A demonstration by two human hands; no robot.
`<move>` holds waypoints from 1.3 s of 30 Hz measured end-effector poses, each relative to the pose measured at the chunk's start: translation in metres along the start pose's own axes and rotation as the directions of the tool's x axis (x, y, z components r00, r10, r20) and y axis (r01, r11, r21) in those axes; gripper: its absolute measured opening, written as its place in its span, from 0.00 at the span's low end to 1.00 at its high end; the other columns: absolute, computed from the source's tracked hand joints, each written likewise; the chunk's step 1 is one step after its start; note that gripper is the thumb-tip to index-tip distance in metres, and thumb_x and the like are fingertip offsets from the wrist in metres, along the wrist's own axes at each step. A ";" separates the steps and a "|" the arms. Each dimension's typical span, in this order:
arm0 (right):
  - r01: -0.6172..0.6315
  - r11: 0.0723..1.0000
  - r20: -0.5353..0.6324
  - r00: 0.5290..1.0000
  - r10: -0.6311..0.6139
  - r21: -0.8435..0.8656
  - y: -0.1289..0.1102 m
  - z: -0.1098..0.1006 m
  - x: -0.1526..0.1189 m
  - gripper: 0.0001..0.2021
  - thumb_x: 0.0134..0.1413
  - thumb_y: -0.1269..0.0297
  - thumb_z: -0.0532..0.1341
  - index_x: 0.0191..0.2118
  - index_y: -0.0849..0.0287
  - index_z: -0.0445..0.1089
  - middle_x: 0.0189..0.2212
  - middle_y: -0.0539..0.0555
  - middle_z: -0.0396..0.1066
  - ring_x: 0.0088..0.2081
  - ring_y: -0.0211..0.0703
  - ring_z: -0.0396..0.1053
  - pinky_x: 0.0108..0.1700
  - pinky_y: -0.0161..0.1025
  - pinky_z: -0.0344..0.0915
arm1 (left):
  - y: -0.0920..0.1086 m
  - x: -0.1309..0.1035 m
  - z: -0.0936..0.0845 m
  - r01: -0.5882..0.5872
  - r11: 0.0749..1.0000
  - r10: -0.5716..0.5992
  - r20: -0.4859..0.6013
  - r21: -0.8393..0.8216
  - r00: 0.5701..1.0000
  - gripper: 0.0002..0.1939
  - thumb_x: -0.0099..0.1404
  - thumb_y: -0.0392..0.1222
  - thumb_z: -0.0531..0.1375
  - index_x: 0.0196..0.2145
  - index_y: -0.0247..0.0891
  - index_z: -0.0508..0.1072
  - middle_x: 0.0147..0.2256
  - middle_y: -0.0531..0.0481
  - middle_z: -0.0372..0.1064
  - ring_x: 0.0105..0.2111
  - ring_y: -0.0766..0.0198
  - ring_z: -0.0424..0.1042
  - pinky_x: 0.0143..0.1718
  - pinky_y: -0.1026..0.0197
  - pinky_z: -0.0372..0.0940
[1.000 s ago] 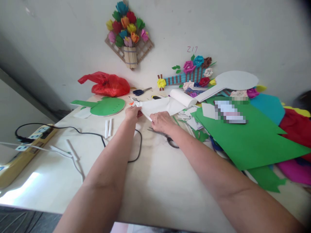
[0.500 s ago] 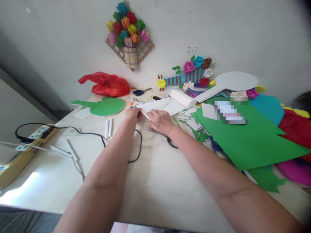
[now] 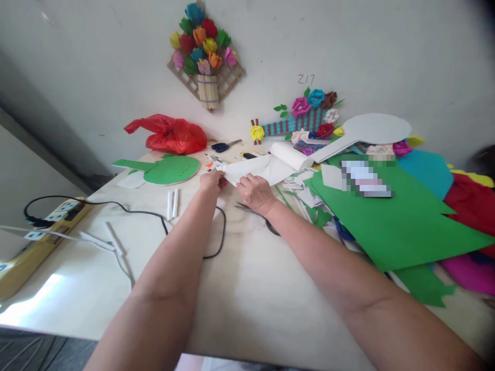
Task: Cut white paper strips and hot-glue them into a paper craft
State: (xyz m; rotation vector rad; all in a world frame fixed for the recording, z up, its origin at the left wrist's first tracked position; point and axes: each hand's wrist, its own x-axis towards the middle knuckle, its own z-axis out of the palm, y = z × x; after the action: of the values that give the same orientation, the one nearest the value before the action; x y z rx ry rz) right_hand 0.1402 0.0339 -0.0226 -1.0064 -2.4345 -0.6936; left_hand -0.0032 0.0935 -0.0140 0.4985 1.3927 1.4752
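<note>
A white paper sheet (image 3: 255, 167) lies at the middle of the table, its far right end curled into a roll (image 3: 292, 156). My left hand (image 3: 211, 181) pinches the sheet's left corner. At its near edge, my right hand (image 3: 255, 193) is closed on the same sheet, fingers curled over it. Dark scissors (image 3: 247, 207) lie partly under my right wrist. Two short white strips (image 3: 172, 204) rest to the left of my left forearm.
Green paper sheets (image 3: 390, 216) and a pixelated phone-like object cover the right side. A green round cutout (image 3: 172, 170), a red plastic bag (image 3: 176, 135) and a power strip (image 3: 50, 232) are on the left. A black cable (image 3: 222, 237) loops beneath my left forearm.
My right hand has shifted very slightly along the sheet's near edge, and that edge is now more folded under the fingers. My left hand has hardly moved.
</note>
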 end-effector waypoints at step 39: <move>0.028 0.999 -0.008 1.000 -0.028 0.027 -0.004 0.004 -0.001 0.13 0.57 0.74 0.49 0.31 0.64 0.70 0.29 0.59 0.67 0.35 0.46 0.57 0.29 0.40 0.48 | 0.003 -0.004 -0.003 0.116 0.991 -0.105 0.133 -0.073 0.985 0.05 0.55 0.30 0.57 0.23 0.33 0.66 0.16 0.50 0.62 0.15 0.68 0.65 0.20 0.66 0.65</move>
State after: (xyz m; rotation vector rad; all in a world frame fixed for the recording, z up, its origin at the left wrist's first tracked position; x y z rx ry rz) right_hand 0.1366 0.0332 -0.0272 -0.9593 -2.4489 -0.6706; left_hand -0.0047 0.0893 -0.0110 0.4508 1.2350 1.3791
